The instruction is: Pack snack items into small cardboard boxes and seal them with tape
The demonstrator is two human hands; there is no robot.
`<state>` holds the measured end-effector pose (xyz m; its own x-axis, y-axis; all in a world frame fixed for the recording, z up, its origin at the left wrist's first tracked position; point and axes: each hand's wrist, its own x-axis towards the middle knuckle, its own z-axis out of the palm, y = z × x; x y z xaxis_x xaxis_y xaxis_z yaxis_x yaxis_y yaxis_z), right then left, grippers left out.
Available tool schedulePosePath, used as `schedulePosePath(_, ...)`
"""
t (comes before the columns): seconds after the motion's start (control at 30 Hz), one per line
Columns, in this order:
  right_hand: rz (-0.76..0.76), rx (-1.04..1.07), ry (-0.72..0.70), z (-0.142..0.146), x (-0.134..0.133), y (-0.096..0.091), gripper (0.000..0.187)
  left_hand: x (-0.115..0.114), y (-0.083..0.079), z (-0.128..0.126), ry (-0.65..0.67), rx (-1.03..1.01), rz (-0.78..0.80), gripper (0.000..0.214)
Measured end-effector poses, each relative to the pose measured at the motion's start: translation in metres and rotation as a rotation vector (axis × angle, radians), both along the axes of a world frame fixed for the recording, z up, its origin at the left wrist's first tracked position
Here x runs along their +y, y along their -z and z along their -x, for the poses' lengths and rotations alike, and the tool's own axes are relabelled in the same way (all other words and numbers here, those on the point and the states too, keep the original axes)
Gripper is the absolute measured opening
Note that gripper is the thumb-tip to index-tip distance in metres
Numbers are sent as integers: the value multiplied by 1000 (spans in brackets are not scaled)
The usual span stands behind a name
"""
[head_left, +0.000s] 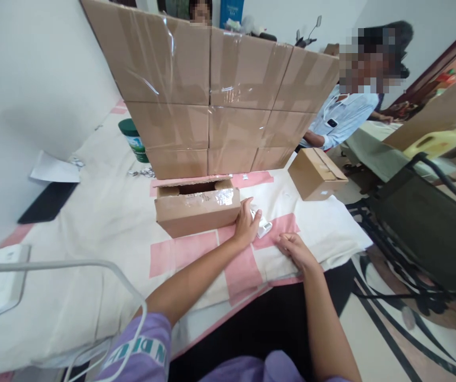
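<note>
My left hand (pixel 247 224) is at the right end of an open cardboard box (pixel 198 209), with its fingers curled and thumb bent. A small white plastic object (pixel 265 228) shows behind and beside the thumb; my left hand appears to hold it, though part of it is hidden. My right hand (pixel 295 249) is just to the right, low over the cloth, its fingers pressed together. Anything between those fingertips is too small to make out. The box stands with its top flaps apart and a dark inside, with clear tape along its near upper edge.
Taped cardboard boxes (pixel 236 127) form a wall behind. A closed carton (pixel 317 174) stands right, a green tub (pixel 133 140) left. A black tablet-like slab (pixel 49 202), white device (pixel 3 281) and cable (pixel 93 263) lie left. A person (pixel 349 119) and folding chair (pixel 427 228) are right.
</note>
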<state>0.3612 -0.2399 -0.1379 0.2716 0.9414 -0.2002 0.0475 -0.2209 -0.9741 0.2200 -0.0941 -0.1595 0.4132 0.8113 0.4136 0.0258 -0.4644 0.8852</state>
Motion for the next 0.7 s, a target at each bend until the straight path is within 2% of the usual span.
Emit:
schedulePosePath(0.13, -137, 25, 83, 8, -3, -3, 64, -2, -13, 4, 36, -104, -102, 61)
schedulePosePath(0.27, -279, 10, 134, 18, 8, -22, 67, -3, -42, 13, 126, -190, -195, 53)
schedulePosePath(0.37, -380, -14, 127, 29, 21, -44, 65, -3, -77, 27, 263, -244, -204, 41)
schedulePosePath(0.5, -516, -65, 63, 53, 40, -80, 62, 2, -135, 63, 253, -276, -190, 42)
schedulePosePath(0.6, -599, -95, 0, 75, 53, -106, 60, 11, -176, 98, 317, -86, -201, 31)
schedulePosePath(0.7, -691, -149, -105, 94, 67, -124, 58, 22, -200, 128, 379, 192, -244, 33)
